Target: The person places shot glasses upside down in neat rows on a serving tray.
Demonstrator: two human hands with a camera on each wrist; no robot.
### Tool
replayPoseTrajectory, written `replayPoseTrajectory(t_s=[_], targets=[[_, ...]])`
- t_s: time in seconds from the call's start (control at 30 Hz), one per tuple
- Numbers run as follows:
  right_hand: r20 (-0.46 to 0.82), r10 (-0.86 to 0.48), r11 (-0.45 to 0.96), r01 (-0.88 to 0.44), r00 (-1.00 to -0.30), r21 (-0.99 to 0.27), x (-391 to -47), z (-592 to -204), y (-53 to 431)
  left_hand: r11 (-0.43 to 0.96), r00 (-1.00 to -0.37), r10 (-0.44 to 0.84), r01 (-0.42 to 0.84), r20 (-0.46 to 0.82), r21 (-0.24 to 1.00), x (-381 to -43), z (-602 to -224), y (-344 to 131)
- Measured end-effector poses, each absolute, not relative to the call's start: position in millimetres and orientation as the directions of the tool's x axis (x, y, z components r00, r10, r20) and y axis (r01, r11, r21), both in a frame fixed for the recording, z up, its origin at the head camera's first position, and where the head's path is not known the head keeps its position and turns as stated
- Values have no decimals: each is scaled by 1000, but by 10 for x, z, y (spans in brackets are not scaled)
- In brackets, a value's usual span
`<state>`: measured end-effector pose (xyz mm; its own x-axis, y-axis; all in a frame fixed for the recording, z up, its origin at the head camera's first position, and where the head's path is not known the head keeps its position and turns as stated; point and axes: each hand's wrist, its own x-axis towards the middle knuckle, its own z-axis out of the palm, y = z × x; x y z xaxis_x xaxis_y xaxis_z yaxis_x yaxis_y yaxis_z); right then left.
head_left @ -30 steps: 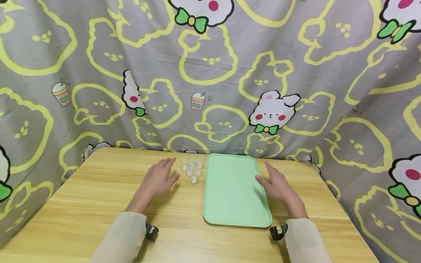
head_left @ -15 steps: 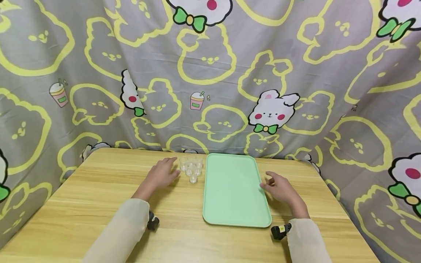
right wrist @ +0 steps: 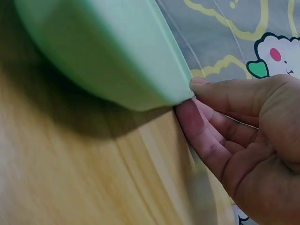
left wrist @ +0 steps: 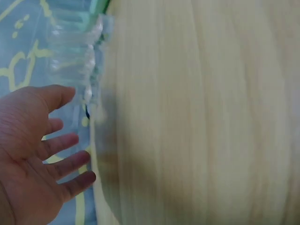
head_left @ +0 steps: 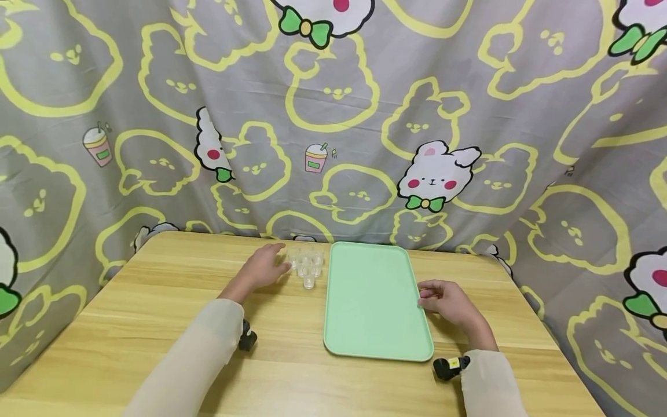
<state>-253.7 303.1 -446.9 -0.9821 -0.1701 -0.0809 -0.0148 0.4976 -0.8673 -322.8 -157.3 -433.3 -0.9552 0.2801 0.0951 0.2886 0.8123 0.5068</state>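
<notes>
A light green rectangular tray (head_left: 377,307) lies on the table in the head view. My right hand (head_left: 452,304) pinches its right edge. In the right wrist view the thumb is at the top of the tray's rim (right wrist: 176,82), and a finger lies underneath. Several small clear cups (head_left: 308,265) stand in a tight cluster left of the tray. Just left of these cups is my left hand (head_left: 263,265), fingers spread and relaxed, holding nothing. In the left wrist view the thumb of the left hand (left wrist: 35,150) points near the blurred row of cups (left wrist: 72,54).
A wood-grain table (head_left: 281,370) carries everything. Behind it and at both sides hangs a grey curtain (head_left: 354,63) with yellow outlines and bunny prints, close to the table's back edge. A small black camera sits on each wrist (head_left: 450,367).
My right hand has come down and in to the tray's right edge, its fingers closing on the rim. My left hand has moved right, nearer the cups. Tray and cups stay put.
</notes>
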Motion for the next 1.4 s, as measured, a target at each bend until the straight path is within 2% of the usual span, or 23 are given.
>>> replayPoseTrajectory(t_s=[0.27, 0.43, 0.7, 1.03, 1.4], targets=[[-63, -142, 520, -20, -988, -854, -2511, -4506, 3097, 736, -938, 334, 323, 97, 594, -3386, -4377, -1628], [-59, -133, 531, -21, -989, -847, -2500, -4497, 3104, 670, -937, 343, 291, 63, 683, -3474, -4438, -1661], [-76, -118, 534, 1, -990, -845, -2511, -4493, 3063, 598, -942, 332, 256, 56, 759, -3546, -4522, -1695], [-89, -107, 528, 20, -990, -849, -2509, -4509, 3042, 593, -940, 341, 211, -4, 777, -3605, -4535, -1644], [-90, -92, 509, 31, -992, -860, -2524, -4521, 3038, 593, -945, 328, 202, -4, 779, -3608, -4511, -1662]])
